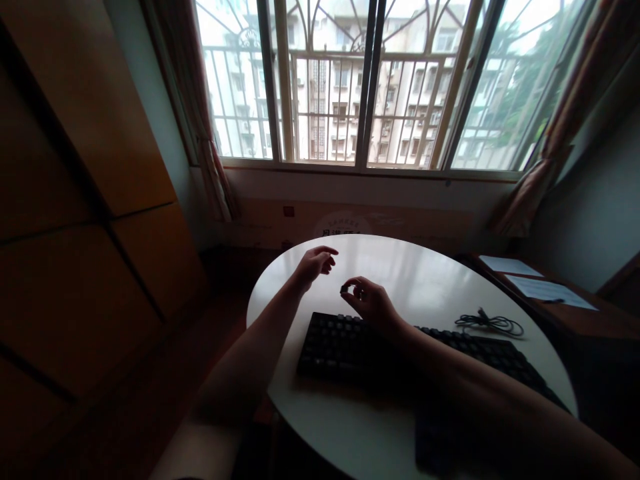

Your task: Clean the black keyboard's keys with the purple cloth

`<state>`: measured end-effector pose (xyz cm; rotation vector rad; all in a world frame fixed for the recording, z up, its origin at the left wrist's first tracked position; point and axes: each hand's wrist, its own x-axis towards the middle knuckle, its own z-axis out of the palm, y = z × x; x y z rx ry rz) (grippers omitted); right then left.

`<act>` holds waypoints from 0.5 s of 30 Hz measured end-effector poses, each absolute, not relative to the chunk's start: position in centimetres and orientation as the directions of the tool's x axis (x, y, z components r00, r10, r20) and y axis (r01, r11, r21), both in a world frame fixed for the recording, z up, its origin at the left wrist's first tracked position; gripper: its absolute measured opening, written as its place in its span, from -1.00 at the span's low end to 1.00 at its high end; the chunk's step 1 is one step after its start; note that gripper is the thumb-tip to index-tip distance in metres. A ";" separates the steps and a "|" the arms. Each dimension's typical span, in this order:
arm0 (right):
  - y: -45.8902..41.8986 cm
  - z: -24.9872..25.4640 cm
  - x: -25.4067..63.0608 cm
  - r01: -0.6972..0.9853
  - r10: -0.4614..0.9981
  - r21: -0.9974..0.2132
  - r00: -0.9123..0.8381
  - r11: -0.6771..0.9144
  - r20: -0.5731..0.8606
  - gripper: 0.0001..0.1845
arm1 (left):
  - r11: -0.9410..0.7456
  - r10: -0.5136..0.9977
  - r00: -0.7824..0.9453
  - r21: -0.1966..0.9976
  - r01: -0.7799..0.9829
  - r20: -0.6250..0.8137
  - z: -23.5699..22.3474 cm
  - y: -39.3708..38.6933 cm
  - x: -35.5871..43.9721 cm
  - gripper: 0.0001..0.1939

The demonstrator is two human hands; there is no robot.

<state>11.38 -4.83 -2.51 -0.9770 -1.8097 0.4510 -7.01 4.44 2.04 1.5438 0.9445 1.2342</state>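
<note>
My right hand point(367, 298) is raised just above the back edge of a black keyboard point(330, 347). Its thumb and index finger pinch a small dark keycap point(344, 290). To the left and a little farther off, my left hand point(317, 264) hovers over the white round table point(400, 263). The left fingers are apart and loosely bent, with nothing seen in them. My right forearm crosses the keyboard and hides much of its middle and right side.
A coiled black cable point(490, 323) lies on the table behind the keyboard's right end. Near the front edge is a dark flat item point(435, 440), too dim to name. On a brown side table point(575, 317) at right lie paper sheets point(550, 291) and a pen.
</note>
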 end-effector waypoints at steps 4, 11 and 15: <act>-5.0 -2.5 11.3 0.440 0.767 -0.642 -0.213 0.628 0.605 -0.79 | -0.279 0.951 -0.152 0.959 -0.046 0.269 2.1 6.4 -9.3 -0.78; -5.2 -2.6 11.2 0.560 0.753 -0.527 -0.319 0.639 0.575 -0.89 | -0.291 0.873 -0.436 0.951 -0.108 0.218 1.7 8.1 -12.4 -0.79; -6.7 -1.4 10.9 0.617 0.690 -0.345 -0.495 0.707 0.528 -0.83 | -0.336 0.856 -0.444 0.937 -0.094 0.262 1.4 8.3 -12.0 -0.79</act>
